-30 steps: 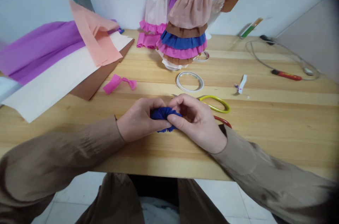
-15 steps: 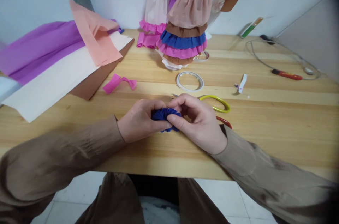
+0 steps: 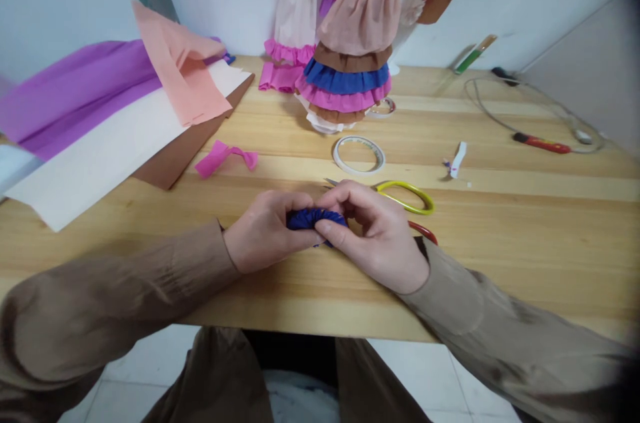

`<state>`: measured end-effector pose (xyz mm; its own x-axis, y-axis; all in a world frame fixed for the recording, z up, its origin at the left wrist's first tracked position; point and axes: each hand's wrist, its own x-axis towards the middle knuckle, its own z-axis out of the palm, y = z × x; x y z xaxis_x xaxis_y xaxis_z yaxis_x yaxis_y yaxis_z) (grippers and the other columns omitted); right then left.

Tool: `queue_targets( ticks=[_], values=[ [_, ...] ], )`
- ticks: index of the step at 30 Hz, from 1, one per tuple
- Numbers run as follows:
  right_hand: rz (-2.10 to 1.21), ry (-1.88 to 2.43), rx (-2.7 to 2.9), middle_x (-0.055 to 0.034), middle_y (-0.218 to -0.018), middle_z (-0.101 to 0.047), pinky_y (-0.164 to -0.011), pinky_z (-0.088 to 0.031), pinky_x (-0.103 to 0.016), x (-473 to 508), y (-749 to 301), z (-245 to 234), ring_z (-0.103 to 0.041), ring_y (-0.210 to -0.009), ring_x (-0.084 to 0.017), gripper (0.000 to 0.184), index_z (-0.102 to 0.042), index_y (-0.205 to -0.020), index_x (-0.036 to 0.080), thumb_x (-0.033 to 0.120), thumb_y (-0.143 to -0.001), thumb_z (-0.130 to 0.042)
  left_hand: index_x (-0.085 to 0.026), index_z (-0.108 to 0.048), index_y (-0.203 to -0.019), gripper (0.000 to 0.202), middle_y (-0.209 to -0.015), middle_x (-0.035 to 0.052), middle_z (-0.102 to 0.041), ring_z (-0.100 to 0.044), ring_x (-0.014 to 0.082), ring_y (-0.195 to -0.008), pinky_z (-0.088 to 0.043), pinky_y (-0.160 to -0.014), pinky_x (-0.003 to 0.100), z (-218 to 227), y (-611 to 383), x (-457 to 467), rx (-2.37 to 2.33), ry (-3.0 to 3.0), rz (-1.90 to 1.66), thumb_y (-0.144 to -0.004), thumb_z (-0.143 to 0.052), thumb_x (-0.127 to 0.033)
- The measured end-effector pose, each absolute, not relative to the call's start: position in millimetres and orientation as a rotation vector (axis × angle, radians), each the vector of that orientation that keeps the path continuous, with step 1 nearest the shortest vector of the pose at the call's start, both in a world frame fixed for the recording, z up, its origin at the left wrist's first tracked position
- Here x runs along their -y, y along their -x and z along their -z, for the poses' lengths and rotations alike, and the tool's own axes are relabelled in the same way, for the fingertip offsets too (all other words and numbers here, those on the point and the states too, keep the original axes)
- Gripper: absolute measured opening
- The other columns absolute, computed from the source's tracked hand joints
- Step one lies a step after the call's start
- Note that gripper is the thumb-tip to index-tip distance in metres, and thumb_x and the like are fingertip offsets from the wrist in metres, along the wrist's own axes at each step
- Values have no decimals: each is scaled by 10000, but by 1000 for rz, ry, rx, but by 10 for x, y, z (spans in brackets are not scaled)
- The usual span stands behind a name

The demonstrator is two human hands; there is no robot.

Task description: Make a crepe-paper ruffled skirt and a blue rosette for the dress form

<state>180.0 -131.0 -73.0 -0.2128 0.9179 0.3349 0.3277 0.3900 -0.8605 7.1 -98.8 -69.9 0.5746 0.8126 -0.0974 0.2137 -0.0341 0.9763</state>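
Observation:
Both of my hands meet just above the wooden table (image 3: 525, 243) near its front edge. Between them is a small gathered piece of dark blue crepe paper (image 3: 311, 218). My left hand (image 3: 265, 233) pinches its left side with curled fingers. My right hand (image 3: 375, 236) pinches its right side, thumb pressed on the front. Most of the blue paper is hidden by my fingers. Scissors with a yellow and a red handle (image 3: 407, 200) lie just behind my right hand.
Sheets of purple, white, peach and brown paper (image 3: 100, 116) lie at the back left. A paper-dressed doll (image 3: 345, 43) stands at the back centre. A tape ring (image 3: 359, 154), a pink paper bow (image 3: 225, 158), a white scrap (image 3: 457, 158) and a red-handled tool with cable (image 3: 543, 142) lie around.
My hands have closed further over the blue paper, so less of it shows. They have stayed in nearly the same place.

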Motion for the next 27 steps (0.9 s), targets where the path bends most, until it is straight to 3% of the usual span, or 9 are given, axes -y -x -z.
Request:
queue_targets(
  ticks=[3,7,9,15,20,24,27],
  values=[
    [-712,1054,1825,15,-634,-518,-566,-389,-276,1317,-1819,731,-476,-591,-122,121,-569,-699,186,174,-811,-614,-130,-631,-687,138,-617,-26,-553,-486,100,-615,-395,-597,232,689,-80,989,-887,-1539,-601,-651,-703,-242],
    [-749,1030,1803,7,-683,-544,-567,-420,-275,1322,-1855,727,-505,-609,-129,43,-594,-810,181,210,-810,-626,-134,-617,-680,161,-621,-20,-569,-515,108,-619,-434,-624,250,709,-76,976,-897,-1464,-596,-644,-705,-263],
    [-794,1067,1790,1,-708,-563,-553,-425,-270,1320,-1859,730,-515,-613,-131,97,-595,-853,177,237,-796,-647,-133,-605,-667,185,-618,-13,-577,-535,114,-617,-457,-628,259,720,-69,972,-901,-1440,-579,-649,-712,-283],
    [-1004,1145,1648,32,-607,-490,-500,-388,-243,1302,-1835,755,-450,-541,-102,169,-528,-700,194,270,-812,-630,-114,-643,-774,262,-678,10,-657,-617,131,-624,-527,-612,260,671,-44,939,-801,-1236,-541,-616,-799,-253],
    [-1123,1099,1579,29,-615,-502,-505,-404,-248,1285,-1833,752,-454,-543,-104,209,-527,-707,200,320,-810,-664,-103,-678,-835,364,-711,23,-693,-643,128,-631,-531,-610,241,616,-19,909,-750,-1129,-562,-612,-860,-325],
    [-1113,1119,1627,29,-610,-480,-507,-382,-247,1282,-1876,700,-438,-558,-108,284,-520,-703,199,409,-826,-668,-103,-675,-746,340,-657,9,-672,-623,122,-596,-514,-591,237,663,-15,903,-803,-1118,-587,-601,-872,-339],
    [-1128,1108,1726,16,-641,-502,-507,-376,-251,1284,-1929,654,-448,-573,-116,295,-546,-771,190,461,-824,-650,-104,-702,-781,314,-670,11,-686,-612,112,-587,-508,-589,232,702,-16,900,-806,-1111,-635,-634,-851,-337]
  ],
)
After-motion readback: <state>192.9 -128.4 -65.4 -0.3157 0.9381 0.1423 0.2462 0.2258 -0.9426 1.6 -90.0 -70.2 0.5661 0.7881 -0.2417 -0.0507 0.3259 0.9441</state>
